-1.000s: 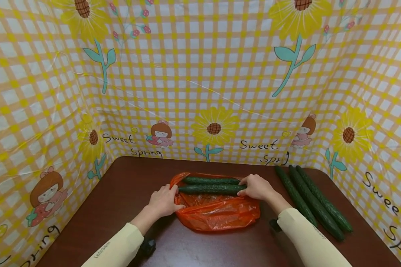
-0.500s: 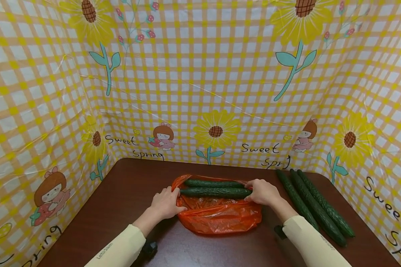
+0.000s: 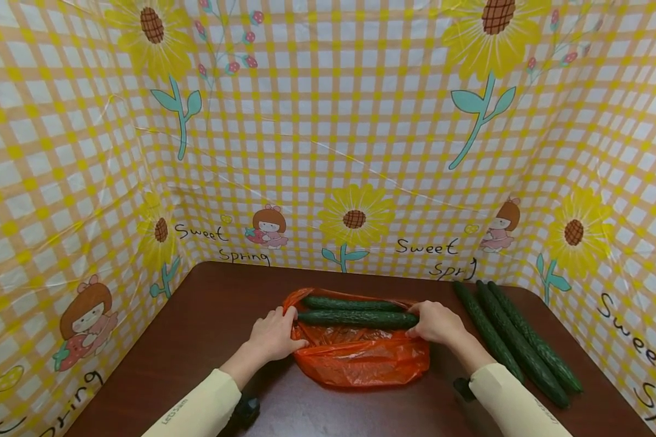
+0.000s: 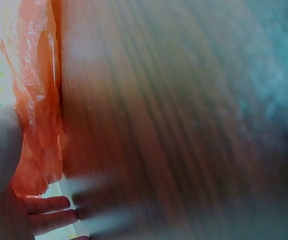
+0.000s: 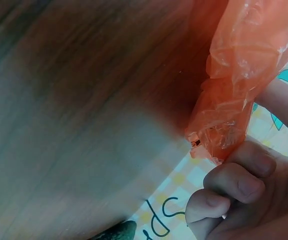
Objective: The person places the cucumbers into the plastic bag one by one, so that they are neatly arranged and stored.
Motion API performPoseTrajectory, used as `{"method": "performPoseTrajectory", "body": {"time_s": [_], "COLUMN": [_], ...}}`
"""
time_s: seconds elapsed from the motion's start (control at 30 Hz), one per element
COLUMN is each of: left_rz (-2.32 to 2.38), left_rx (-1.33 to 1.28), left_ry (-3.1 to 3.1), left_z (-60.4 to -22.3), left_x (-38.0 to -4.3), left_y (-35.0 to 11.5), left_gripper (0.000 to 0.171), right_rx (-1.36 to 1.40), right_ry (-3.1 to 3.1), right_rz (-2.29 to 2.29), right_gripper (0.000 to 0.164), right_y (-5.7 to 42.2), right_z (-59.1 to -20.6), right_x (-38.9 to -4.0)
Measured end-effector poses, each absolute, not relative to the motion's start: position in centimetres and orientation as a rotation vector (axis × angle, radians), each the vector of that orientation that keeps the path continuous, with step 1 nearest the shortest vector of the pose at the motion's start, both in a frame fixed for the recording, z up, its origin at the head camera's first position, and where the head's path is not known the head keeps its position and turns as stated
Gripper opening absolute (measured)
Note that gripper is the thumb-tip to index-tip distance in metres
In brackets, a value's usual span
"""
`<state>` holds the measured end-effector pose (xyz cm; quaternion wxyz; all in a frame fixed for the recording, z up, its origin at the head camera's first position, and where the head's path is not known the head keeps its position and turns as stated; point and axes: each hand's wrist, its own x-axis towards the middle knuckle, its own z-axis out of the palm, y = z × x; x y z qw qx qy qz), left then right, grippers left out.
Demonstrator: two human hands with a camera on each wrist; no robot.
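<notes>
A booth-like place: sunflower-print cloth point(image 3: 306, 152) on 3 sides of a brown table point(image 3: 218, 303).

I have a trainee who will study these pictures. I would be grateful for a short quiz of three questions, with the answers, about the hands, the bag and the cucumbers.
1. How many cucumbers lie on the table outside the red-orange plastic bag?
2. True or false: the right hand is nearer than the left hand to those cucumbers.
3. What shows in the bag's opening?
A. One carrot
B. Two cucumbers
C. Three tomatoes

Key: 1. Three. 2. True. 3. B.
</notes>
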<state>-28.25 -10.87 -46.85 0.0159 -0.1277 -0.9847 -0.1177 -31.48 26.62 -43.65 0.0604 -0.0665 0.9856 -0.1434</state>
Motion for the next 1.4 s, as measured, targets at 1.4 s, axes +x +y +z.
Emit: {"method": "performPoseTrajectory", "body": {"time_s": [1.4], "left_rz": [-0.599], "left_rx": [-0.511], "left_ry": [-3.121], "left_z": [-46.6], "left_x": [-26.8], "left_y": [-12.8], "left_gripper": [0.07], "right_rx": [-0.284], "right_ry": [2.922], "right_rz": [-0.824], "right_gripper": [0.058], "right_y": [27.9], "right_z": [-44.9], "right_x": [-30.7]}}
